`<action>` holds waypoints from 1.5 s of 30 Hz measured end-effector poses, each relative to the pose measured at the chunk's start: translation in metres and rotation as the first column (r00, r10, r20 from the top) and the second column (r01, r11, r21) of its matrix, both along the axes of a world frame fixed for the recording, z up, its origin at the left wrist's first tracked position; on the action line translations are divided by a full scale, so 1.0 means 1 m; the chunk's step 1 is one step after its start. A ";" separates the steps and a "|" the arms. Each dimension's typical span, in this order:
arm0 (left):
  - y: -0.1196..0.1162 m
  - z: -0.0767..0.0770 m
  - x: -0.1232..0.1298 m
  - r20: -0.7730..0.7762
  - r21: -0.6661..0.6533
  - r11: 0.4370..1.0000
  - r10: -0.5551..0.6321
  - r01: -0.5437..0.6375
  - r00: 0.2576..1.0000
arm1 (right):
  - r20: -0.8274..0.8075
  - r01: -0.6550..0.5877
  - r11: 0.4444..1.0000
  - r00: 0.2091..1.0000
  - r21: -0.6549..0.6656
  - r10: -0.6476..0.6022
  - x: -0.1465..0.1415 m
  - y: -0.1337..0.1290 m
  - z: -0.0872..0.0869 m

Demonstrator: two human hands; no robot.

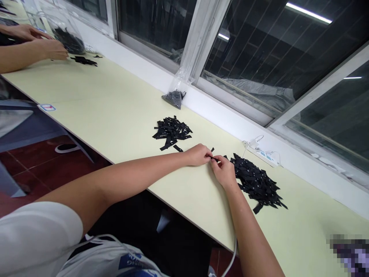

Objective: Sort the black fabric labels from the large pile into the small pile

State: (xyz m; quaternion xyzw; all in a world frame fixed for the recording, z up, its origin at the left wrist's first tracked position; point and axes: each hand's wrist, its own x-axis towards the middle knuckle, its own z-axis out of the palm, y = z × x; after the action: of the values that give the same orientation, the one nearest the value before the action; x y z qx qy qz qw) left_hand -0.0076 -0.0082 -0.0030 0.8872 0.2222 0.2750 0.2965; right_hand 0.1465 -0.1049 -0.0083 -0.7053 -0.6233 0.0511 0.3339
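Observation:
Over the pale table, my left hand and my right hand meet, their fingertips pinching a small black strip between them. Most of that strip is hidden by the fingers. Beside my right hand lies a large pile of black strips, dotted with small shiny spots. A smaller pile of similar black strips sits beyond my left forearm, with one loose strip at its near edge. Another short black piece shows just behind my fingertips.
A clear bag with dark pieces stands by the window ledge. A white power strip with cables lies along the wall. At the far left, another person's hands work near a clear bag and black pieces.

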 end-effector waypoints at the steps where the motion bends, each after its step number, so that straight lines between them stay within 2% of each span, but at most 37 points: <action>1: 0.000 0.000 0.000 -0.001 -0.007 1.000 -0.008 0.008 1.000 | 0.001 -0.004 1.000 1.000 0.003 0.004 0.000 0.000 0.000; 11: 0.001 0.001 0.000 -0.003 -0.018 0.999 -0.027 0.027 1.000 | -0.063 0.001 1.000 0.998 0.006 -0.001 0.001 0.000 0.000; 19: -0.002 0.004 -0.001 -0.017 -0.014 1.000 0.000 0.000 1.000 | -0.116 0.103 0.994 0.988 -0.019 -0.105 0.001 0.001 -0.001; 28: -0.002 0.004 -0.001 -0.025 -0.027 1.000 -0.002 0.001 1.000 | -0.219 0.143 0.990 0.966 0.018 -0.136 0.002 0.003 -0.007; 36: 0.001 -0.001 0.000 -0.031 0.001 1.000 0.018 -0.018 0.999 | -0.321 0.103 0.991 0.944 0.083 -0.071 0.013 0.007 -0.024; 45: 0.003 -0.005 0.003 -0.003 0.016 0.999 0.030 -0.030 1.000 | -0.407 0.076 0.995 0.912 0.060 -0.045 0.013 0.003 -0.024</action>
State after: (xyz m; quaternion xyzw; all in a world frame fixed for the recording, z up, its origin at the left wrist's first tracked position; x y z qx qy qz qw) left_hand -0.0047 -0.0056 -0.0081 0.8864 0.2338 0.2799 0.2850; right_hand 0.1598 -0.1020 -0.0322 -0.6853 -0.5201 0.1623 0.4833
